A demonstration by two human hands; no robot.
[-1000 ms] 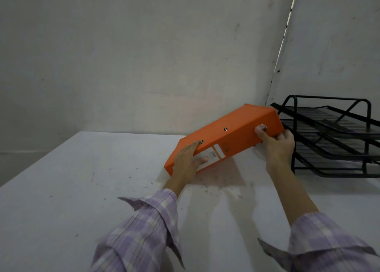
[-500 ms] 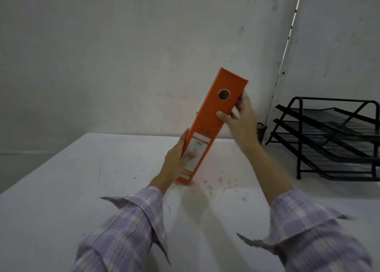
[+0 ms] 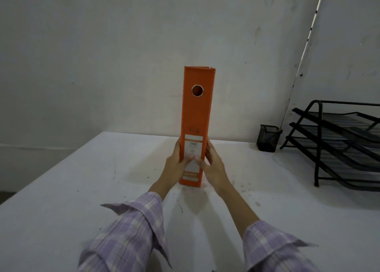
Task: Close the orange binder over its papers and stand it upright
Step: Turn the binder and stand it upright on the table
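Note:
The orange binder (image 3: 196,115) stands upright on the white table (image 3: 82,181), closed, its spine facing me with a round finger hole near the top and a white label low down. My left hand (image 3: 174,166) clasps its lower left side, thumb on the spine label. On the other side, my right hand (image 3: 211,164) holds the lower right edge, its thumb also pressed on the label. The papers inside are hidden.
A small black mesh pen cup (image 3: 268,138) stands at the back right against the wall. A black wire letter tray rack (image 3: 337,146) with stacked tiers fills the right edge. Walls close off the table's far side.
The binder swung from lying tilted to leaning, and now stands vertical with its spine toward me. My right hand slid from the top down to the lower spine; both hands now flank its base.

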